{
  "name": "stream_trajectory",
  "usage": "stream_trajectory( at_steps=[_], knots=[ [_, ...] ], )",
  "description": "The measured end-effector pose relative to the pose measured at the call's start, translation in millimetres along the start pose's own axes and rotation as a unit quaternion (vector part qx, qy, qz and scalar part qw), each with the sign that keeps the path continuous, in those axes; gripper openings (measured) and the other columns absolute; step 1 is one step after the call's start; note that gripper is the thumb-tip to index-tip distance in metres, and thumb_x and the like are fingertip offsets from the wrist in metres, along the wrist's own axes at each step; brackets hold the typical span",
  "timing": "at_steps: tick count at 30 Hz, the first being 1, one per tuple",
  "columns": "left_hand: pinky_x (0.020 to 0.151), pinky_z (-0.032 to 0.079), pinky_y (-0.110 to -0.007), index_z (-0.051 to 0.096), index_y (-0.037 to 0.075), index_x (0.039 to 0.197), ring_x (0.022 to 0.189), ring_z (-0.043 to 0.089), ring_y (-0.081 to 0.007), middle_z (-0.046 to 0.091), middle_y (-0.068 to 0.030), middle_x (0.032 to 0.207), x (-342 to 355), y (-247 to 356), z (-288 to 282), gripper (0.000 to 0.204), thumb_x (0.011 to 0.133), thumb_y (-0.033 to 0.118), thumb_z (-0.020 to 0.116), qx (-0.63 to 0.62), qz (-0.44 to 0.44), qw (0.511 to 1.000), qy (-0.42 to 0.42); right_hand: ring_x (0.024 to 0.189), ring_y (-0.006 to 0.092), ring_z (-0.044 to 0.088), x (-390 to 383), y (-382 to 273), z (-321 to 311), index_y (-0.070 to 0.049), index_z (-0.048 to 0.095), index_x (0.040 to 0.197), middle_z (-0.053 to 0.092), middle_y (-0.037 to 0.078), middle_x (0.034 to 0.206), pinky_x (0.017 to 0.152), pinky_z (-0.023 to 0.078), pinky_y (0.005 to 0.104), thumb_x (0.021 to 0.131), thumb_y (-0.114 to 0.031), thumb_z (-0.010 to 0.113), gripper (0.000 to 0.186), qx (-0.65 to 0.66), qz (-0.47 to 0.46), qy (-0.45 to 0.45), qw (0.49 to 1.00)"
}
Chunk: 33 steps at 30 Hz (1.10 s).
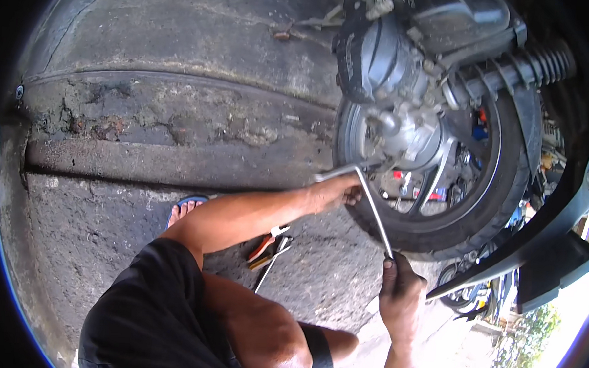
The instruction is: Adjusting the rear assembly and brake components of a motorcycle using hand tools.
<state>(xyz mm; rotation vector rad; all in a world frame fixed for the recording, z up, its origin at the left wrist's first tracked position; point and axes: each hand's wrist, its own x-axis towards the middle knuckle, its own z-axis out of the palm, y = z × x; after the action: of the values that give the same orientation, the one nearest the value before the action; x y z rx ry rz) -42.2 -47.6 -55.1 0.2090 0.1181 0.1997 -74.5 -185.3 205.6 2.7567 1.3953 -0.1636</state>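
A bent L-shaped metal wrench (375, 210) slants across the near side of a motor scooter's wheel (430, 246). My right hand (402, 281) is closed round the lower end of its long arm, thumb along the bar. Up at the bend, my left hand (337, 193) lies just under the short arm, close to the tyre's left edge. Its fingers are curled and slightly blurred; what is in them, if anything, is hidden. The wheel's grey metal hub (408, 139) sits above the bend, with the wrench apart from it in the picture.
Red-handled pliers (261, 247) and a screwdriver with a yellowish handle (262, 263) lie on the rough concrete near my knee. A ribbed shock absorber (510, 72) and a dark curved body panel (529, 237) flank the wheel. A raised concrete ledge (144, 161) runs along the left.
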Motion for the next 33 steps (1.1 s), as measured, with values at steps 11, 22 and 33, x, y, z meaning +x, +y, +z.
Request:
stream_trajectory(
  at_steps=[11,22,33],
  knots=[
    [0.074,0.050,-0.031,0.065,0.011,0.104,0.079,0.060,-0.0139,0.068,-0.0027,0.092,-3.4,1.1,5.6,0.023,0.094,0.032,0.066,0.031,0.026,0.999,0.016,0.053,0.0397,0.062,1.1,2.9,-11.9,0.001,0.066,0.094,0.060,0.023,0.059,0.045,0.043,0.0478,0.099,-0.018,0.054,0.023,0.006,0.058,-0.053,0.997],
    [0.087,0.047,-0.034,0.065,0.015,0.105,0.097,0.059,-0.0121,0.065,-0.0021,0.099,-1.2,9.6,6.0,0.020,0.097,0.032,0.062,0.044,-0.001,0.999,0.008,0.057,0.0422,0.063,3.7,-0.4,-2.8,0.000,0.068,0.104,0.060,0.023,0.060,0.047,0.045,0.0477,0.099,-0.019,0.053,0.025,0.051,0.014,-0.010,0.999],
    [0.073,0.052,-0.041,0.061,-0.002,0.108,0.085,0.066,-0.0280,0.066,-0.0126,0.089,-1.6,29.0,28.8,0.049,0.092,0.044,0.066,0.488,0.229,0.840,0.065,0.046,0.0103,0.046,-25.3,-6.7,-11.4,0.003,0.067,0.107,0.050,0.004,0.052,0.044,0.033,0.0299,0.101,-0.020,0.054,0.027,0.109,0.027,0.012,0.994]
  ],
)
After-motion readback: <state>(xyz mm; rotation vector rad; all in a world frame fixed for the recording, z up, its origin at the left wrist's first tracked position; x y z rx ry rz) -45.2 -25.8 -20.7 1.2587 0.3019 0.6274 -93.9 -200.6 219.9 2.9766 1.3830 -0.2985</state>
